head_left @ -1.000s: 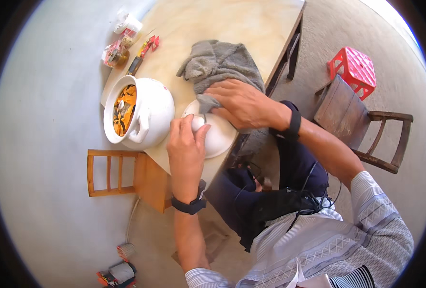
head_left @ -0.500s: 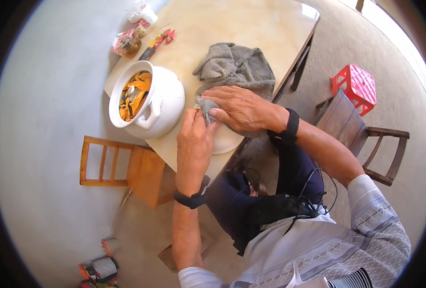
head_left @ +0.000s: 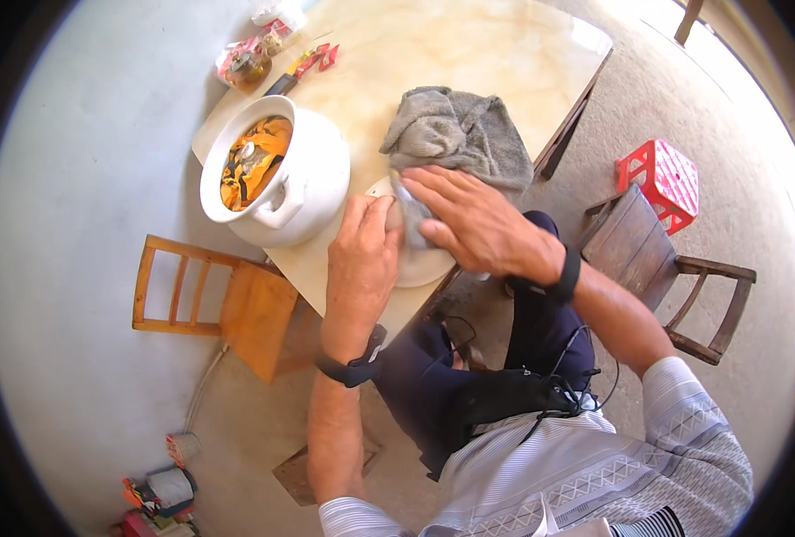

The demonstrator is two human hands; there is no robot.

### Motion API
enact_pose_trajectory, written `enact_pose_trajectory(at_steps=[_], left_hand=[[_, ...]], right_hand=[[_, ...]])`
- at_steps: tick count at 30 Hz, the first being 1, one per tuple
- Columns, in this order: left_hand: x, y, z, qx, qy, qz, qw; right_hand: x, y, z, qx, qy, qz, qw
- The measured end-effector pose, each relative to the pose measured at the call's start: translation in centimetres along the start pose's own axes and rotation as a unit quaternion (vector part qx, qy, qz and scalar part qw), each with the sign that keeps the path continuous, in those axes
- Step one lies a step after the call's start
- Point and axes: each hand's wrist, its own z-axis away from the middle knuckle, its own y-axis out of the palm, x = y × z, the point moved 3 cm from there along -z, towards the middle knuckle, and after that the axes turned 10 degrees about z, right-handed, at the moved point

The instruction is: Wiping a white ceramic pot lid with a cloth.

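With the left hand [head_left: 362,255], holds the white lid [head_left: 424,270] from above, fingers curled in; with the right hand [head_left: 487,224], palm down, presses grey cloth [head_left: 460,134] against its right part, though cannot tell whether also pinching. As for the lid, lies between both hands at the table's [head_left: 469,54] near edge, right of the white pot [head_left: 321,197]; seems round, without a long axis. Cannot read any brand or label on the far-left jar [head_left: 251,72].

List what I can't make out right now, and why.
All in the head view:
White lid: middle covered by left hand, right hand and grey cloth.
White pot: inner depths covered by orange-and-black material.
White container: partly cut off by the top edge.
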Motion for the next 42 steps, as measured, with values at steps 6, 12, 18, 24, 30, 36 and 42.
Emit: enact_pose_trajectory(at_steps=[6, 12, 18, 24, 30, 36, 42], left_hand=[[0.2, -0.3, -0.2, 0.015, 0.015, -0.007, 1.0], [-0.6, -0.9, -1.1, 0.072, 0.063, 0.003, 0.995], [-0.2, -1.3, -0.6, 0.049, 0.018, -0.031, 0.998], [0.0, 0.0, -0.2, -0.031, -0.02, -0.036, 0.999], [0.2, -0.5, 0.2, -0.011, -0.009, 0.04, 0.999], [0.9, -0.9, -0.2, 0.007, 0.0, 0.08, 0.997], [1.8, -0.5, -0.2, -0.023, -0.035, 0.071, 0.997]], right_hand=[[-3.0, 0.4, -4.5, 0.082, -0.016, -0.055, 0.995], [-3.7, 1.0, -3.9, 0.063, 0.001, -0.102, 0.993], [-3.2, 0.9, -3.3, 0.041, 0.02, -0.081, 0.996], [-1.5, 0.8, -2.1, 0.004, 0.008, -0.045, 0.999], [2.2, -1.5, 2.6, 0.011, -0.008, 0.009, 1.0], [-0.2, 0.2, -1.3, 0.008, -0.033, -0.047, 0.998], [-0.6, 1.1, -2.9, 0.021, -0.048, -0.063, 0.997]])
